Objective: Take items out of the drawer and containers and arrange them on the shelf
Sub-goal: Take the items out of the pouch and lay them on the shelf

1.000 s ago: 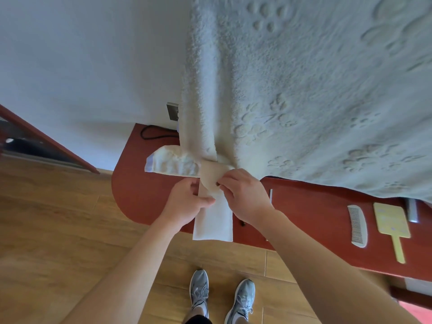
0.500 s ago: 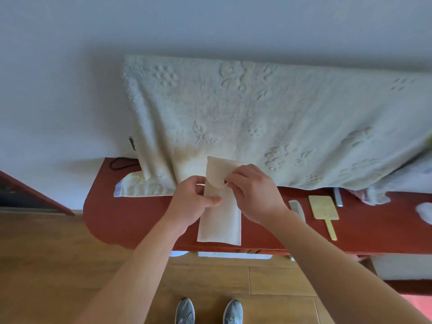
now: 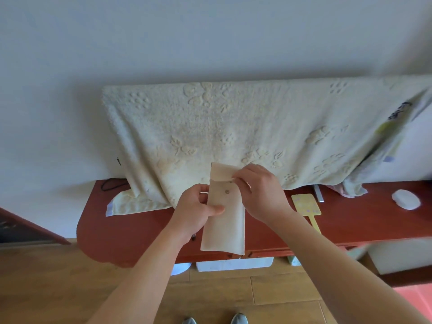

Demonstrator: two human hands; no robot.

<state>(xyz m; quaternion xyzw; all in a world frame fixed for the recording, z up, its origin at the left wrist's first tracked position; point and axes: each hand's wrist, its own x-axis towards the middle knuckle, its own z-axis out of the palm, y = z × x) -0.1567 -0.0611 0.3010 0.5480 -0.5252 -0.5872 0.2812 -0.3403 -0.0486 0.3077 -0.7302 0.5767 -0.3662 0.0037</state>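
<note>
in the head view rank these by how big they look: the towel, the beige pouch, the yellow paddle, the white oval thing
1. towel, by far
2. beige pouch, though it is nearer the camera than the rest
3. yellow paddle
4. white oval thing, about the size of the paddle's head alone, so these two are close

Beyond the left hand (image 3: 196, 211) and the right hand (image 3: 261, 195) I see a plain white wall (image 3: 210, 38). Under them runs a red-brown shelf (image 3: 131, 230) with a rounded left end. Below the hands lies a light wooden plank floor (image 3: 58, 288).
</note>
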